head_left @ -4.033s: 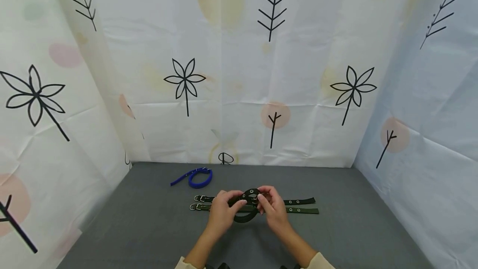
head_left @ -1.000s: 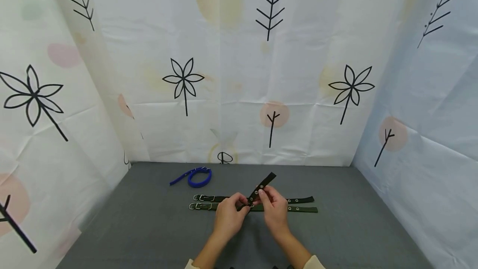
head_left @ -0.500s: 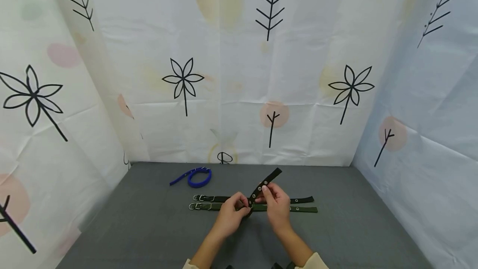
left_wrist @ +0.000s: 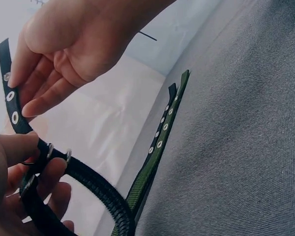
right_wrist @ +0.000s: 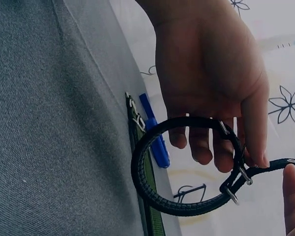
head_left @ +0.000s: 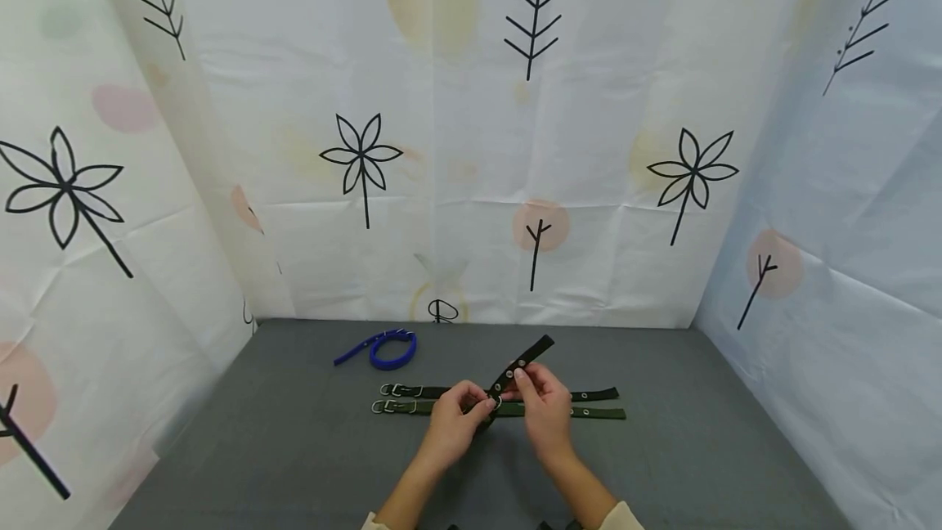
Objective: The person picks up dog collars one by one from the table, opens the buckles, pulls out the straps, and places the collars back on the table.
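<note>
My left hand (head_left: 450, 425) pinches a black dog collar (head_left: 521, 360) near its metal rings, as the right wrist view shows the left hand (right_wrist: 206, 73) close above the buckle area. The collar's padded part (right_wrist: 137, 169) bends round into a loop below those fingers. With thumb and fingers, my right hand (head_left: 546, 415) holds the strap with its row of eyelets. The strap's free end points up and away to the right. Behind the hands lie a black collar (head_left: 596, 394) and a green collar (head_left: 603, 413), stretched flat side by side, their middles partly hidden.
A blue collar (head_left: 393, 364), rolled into a ring with its tail out to the left, lies at the back left of the grey tabletop (head_left: 280, 432). White printed cloth (head_left: 471, 252) walls in the back and both sides.
Four seconds ago both hands held the collar as a loop; since then its strap end has come out up to the right. Over the last half second the hands have barely shifted.
</note>
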Tool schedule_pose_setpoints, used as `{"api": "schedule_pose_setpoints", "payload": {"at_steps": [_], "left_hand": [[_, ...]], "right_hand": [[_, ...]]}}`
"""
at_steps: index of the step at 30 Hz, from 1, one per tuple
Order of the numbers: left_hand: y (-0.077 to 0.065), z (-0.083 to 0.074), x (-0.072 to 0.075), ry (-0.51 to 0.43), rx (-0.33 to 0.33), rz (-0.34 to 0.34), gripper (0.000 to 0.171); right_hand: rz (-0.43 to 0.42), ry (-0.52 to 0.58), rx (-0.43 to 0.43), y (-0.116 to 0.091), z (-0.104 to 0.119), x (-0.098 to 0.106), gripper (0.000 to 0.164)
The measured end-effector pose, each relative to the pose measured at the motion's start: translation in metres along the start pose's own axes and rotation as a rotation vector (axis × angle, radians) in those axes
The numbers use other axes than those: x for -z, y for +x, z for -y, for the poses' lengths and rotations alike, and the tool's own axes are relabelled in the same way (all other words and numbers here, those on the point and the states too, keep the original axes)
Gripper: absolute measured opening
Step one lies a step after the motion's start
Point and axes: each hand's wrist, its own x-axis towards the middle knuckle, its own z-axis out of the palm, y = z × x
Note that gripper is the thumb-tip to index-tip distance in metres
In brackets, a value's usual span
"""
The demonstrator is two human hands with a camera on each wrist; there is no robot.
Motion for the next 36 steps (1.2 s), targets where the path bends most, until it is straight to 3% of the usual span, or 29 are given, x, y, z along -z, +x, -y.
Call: {"api": "schedule_pose_setpoints", "payload": {"at_steps": [8, 15, 18, 25, 31, 36], "left_hand": [[-0.002, -0.006, -0.003, -0.090, 0.004, -0.060, 0.014], [-0.009, -0.035, 0.003, -0.146, -0.050, -0.076, 0.011], [-0.009, -0.036, 0.004, -0.186, -0.063, -0.074, 0.010], [-0.002, -0.010, 0.001, -0.274, -0.071, -0.057, 0.014], [-0.001, -0.007, 0.001, -0.298, -0.064, -0.041, 0.017], [-0.001, -0.007, 0.001, -0.333, -0.060, -0.027, 0.016]], "right_hand": [[0.019, -0.092, -0.002, -0.005, 0.013, -0.002, 0.011], [0.121, -0.253, 0.094, -0.013, 0.044, -0.003, 0.015], [0.190, -0.306, 0.019, -0.013, 0.047, 0.000, 0.020], [0.415, -0.254, -0.227, -0.012, 0.040, 0.011, 0.033], [0.475, -0.150, -0.293, -0.009, 0.033, 0.016, 0.031], [0.493, -0.142, -0.309, -0.007, 0.007, 0.023, 0.033]]}}
